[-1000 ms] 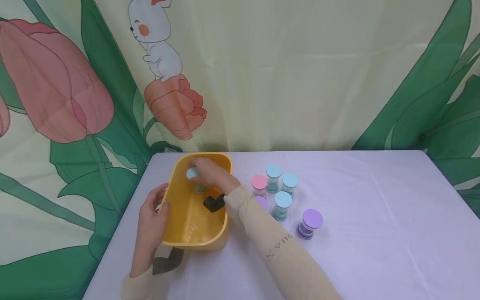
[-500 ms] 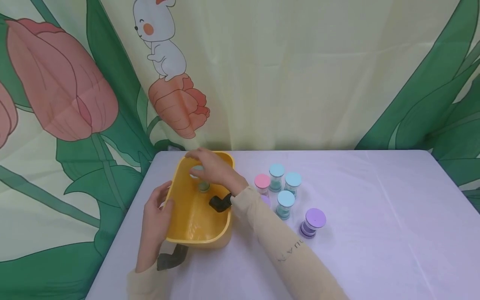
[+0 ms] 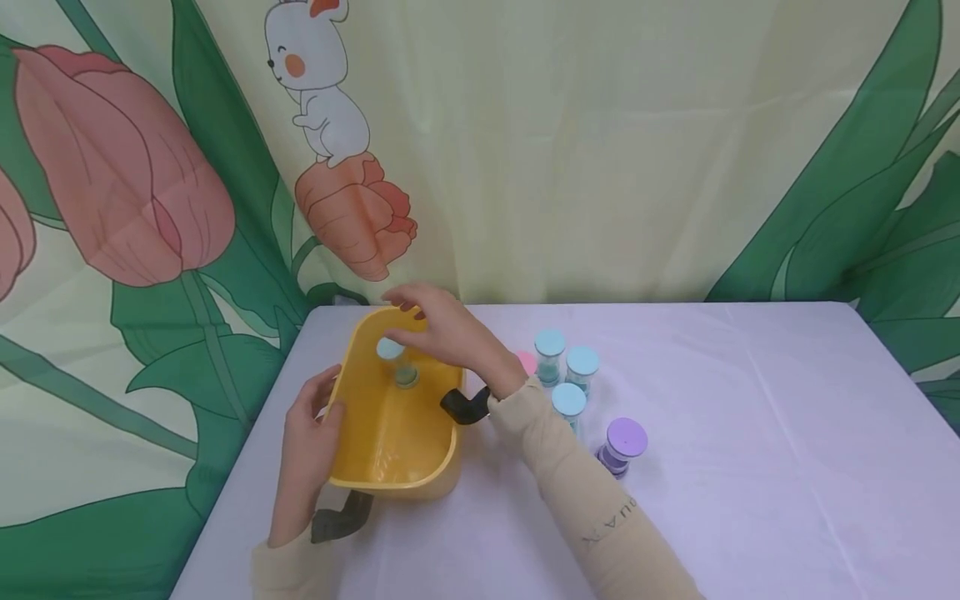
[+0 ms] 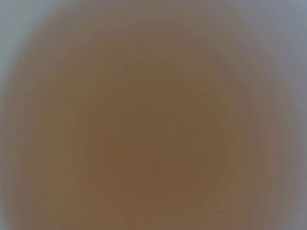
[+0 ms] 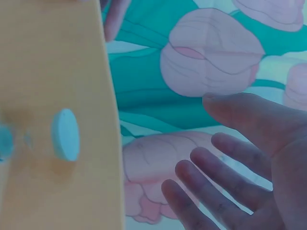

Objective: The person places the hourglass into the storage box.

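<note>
My left hand holds the left rim of a yellow plastic bin, its fingers along the outer wall. Inside, near the far end, a small hourglass with light blue caps stands on the bin floor. My right hand hovers over the bin's far right part, fingers spread and holding nothing. The right wrist view shows its bare palm and loose fingers beside the bin wall, with the blue-capped hourglass inside. The left wrist view is only a brown blur.
Right of the bin, several blue-capped hourglasses stand on the white table. A pink-capped one is partly behind my right wrist, and a purple one stands apart. A printed curtain hangs behind the table.
My right hand has let go of the blue-capped hourglass inside the bin and risen up and to the right, its fingers opening. The left hand stays on the rim.
</note>
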### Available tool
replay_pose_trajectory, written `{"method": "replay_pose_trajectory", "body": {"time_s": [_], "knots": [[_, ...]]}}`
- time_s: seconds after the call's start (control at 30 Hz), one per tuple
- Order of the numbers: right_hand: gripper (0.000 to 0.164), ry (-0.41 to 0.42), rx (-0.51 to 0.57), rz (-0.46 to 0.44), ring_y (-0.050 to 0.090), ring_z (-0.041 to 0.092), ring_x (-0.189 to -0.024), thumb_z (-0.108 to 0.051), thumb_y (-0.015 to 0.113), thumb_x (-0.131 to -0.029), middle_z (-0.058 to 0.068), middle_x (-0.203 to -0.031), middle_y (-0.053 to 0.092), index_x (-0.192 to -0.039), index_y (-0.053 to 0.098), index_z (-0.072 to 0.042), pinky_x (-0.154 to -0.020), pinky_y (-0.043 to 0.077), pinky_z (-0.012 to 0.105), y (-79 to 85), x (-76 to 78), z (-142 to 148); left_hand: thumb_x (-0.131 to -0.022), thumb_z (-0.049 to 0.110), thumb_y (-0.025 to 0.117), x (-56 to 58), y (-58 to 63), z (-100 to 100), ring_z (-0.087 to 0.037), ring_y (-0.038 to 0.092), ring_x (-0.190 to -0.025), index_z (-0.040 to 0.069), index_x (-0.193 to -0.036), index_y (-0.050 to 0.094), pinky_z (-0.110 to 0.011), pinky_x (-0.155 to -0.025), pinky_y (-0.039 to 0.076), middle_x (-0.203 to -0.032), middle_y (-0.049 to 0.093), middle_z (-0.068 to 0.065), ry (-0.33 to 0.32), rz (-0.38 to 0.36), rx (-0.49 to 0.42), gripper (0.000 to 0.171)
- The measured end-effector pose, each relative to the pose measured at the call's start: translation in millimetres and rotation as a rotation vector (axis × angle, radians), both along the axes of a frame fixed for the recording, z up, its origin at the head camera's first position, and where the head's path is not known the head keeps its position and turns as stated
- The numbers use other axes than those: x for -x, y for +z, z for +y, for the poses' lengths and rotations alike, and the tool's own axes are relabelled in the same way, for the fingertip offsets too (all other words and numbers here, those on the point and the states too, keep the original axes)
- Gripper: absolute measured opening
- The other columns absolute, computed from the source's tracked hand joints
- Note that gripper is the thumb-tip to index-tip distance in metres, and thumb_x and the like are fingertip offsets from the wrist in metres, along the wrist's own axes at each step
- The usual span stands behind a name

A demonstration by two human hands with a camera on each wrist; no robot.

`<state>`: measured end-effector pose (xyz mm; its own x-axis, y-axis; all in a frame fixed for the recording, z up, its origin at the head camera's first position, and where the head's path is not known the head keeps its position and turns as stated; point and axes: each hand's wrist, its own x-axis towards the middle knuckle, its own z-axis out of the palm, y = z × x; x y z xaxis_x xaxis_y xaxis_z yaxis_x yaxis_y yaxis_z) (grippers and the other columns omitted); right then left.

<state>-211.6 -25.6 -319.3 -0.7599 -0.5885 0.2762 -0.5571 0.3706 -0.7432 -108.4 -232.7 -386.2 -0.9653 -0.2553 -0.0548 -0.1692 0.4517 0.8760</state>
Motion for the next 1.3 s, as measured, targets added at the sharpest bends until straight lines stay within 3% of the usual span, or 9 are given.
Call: {"method": "replay_pose_trajectory", "body": {"time_s": [0.37, 0.63, 0.93, 1.3], "knots": [[0.051, -0.04, 0.02, 0.029, 0.056, 0.019, -0.123, -0.025, 0.071, -0.092, 0.005, -0.135, 0.058, -0.137, 0.056, -0.008, -0.105, 0.046, 0.032, 12.2, -14.7, 28, -0.103, 0.017, 0.041, 0.0, 1.8, -1, -0.029, 0.052, -0.126, 0.016, -0.151, 0.039, -0.049, -0.104, 0.046, -0.147, 0.049, -0.01, -0.006, -0.006, -0.002, 0.048], [0.047, -0.077, 0.009, 0.122, 0.056, 0.017, -0.118, -0.021, 0.071, -0.091, 0.003, -0.13, 0.059, -0.135, 0.057, -0.009, -0.1, 0.048, 0.029, 16.5, -26.0, 53, -0.103, 0.015, 0.042, 0.1, 1.7, -1, -0.029, 0.05, -0.127, 0.015, -0.151, 0.04, -0.049, -0.105, 0.045, -0.146, 0.049, -0.01, -0.007, 0.011, -0.013, 0.048], [0.04, -0.103, 0.022, 0.101, 0.06, 0.017, -0.106, -0.017, 0.07, -0.091, 0.002, -0.123, 0.059, -0.129, 0.059, -0.009, -0.094, 0.052, 0.031, 8.3, -35.3, 79, -0.104, 0.016, 0.041, -0.8, 0.3, -2, -0.028, 0.051, -0.127, 0.016, -0.151, 0.039, -0.048, -0.104, 0.046, -0.147, 0.049, -0.01, -0.02, 0.019, 0.001, 0.048], [0.04, -0.128, 0.05, 0.147, 0.06, 0.015, -0.107, -0.013, 0.073, -0.088, 0.001, -0.121, 0.061, -0.125, 0.06, -0.009, -0.094, 0.052, 0.031, -6.1, -48.5, 111, -0.103, 0.018, 0.041, -0.2, 1.3, -1, -0.029, 0.051, -0.126, 0.016, -0.152, 0.038, -0.049, -0.104, 0.046, -0.147, 0.048, -0.011, -0.009, 0.005, -0.003, 0.049]]}}
